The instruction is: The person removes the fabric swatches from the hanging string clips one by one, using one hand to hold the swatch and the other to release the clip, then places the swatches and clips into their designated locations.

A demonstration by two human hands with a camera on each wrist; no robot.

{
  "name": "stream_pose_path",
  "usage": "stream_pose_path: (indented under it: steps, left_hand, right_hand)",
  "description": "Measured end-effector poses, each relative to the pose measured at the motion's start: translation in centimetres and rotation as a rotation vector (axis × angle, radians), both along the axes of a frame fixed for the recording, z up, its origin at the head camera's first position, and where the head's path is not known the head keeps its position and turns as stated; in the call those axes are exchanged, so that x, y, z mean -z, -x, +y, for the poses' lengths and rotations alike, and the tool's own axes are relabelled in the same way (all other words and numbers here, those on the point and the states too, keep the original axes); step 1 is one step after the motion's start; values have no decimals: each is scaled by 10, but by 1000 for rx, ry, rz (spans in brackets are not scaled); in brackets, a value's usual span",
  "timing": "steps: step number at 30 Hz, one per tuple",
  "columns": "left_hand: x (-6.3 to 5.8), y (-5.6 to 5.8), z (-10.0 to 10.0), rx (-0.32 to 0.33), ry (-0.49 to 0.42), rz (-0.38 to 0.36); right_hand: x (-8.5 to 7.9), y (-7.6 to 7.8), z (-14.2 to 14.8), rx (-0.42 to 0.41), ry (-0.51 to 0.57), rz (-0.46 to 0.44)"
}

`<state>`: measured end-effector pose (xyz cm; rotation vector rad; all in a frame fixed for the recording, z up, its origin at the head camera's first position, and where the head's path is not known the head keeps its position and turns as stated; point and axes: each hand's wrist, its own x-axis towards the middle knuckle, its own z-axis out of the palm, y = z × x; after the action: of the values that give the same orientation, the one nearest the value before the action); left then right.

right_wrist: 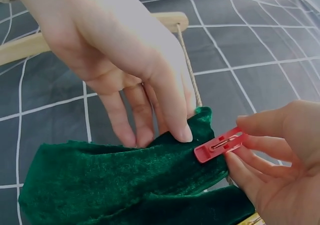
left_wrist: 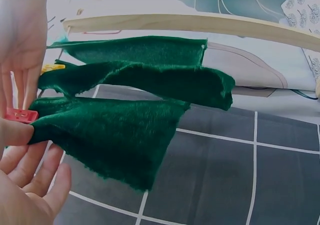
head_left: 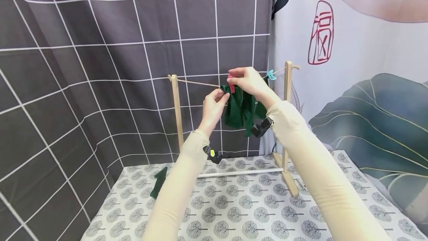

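Observation:
In the head view, a dark green velvety cloth (head_left: 235,112) hangs at a thin rope line (head_left: 200,83). My left hand (head_left: 211,111) pinches its upper left corner, thumb in front and fingers behind, as the right wrist view shows. With thumb and fingertips my right hand (head_left: 248,81) grips the handle end of a red clothespin (right_wrist: 215,147), whose other end lies over the cloth's top edge. Beside this cloth, more green fabric (left_wrist: 145,80) hangs farther along the line. A yellow clothespin (left_wrist: 52,67) and a light blue clip (head_left: 271,75) sit on the line there.
The line runs between two wooden posts, left (head_left: 177,111) and right (head_left: 287,118), joined low down by a white bar (head_left: 240,172). Another green cloth piece (head_left: 159,182) lies on the tree-patterned tabletop (head_left: 230,211) at left. A dark grid curtain (head_left: 110,21) hangs behind.

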<state>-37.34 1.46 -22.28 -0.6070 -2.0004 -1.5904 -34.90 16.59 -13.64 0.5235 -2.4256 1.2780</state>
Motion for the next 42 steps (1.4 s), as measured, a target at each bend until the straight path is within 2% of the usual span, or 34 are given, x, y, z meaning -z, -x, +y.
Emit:
stream_pose_path:
  steps: [10, 19, 31, 42]
  left_hand:
    - [0, 1, -5, -2, -5, 17]
    - [-4, -2, -7, -6, 7, 15]
    - [-2, -2, -10, 2, 10, -1]
    - [-3, -4, -9, 29, 13, -21]
  right_hand:
    - [-6, -7, 6, -45, -95, 10]
    - [-7, -8, 4, -36, -126, 107]
    - [1, -6, 3, -9, -68, 139]
    - [4, -7, 1, 30, 42, 202]
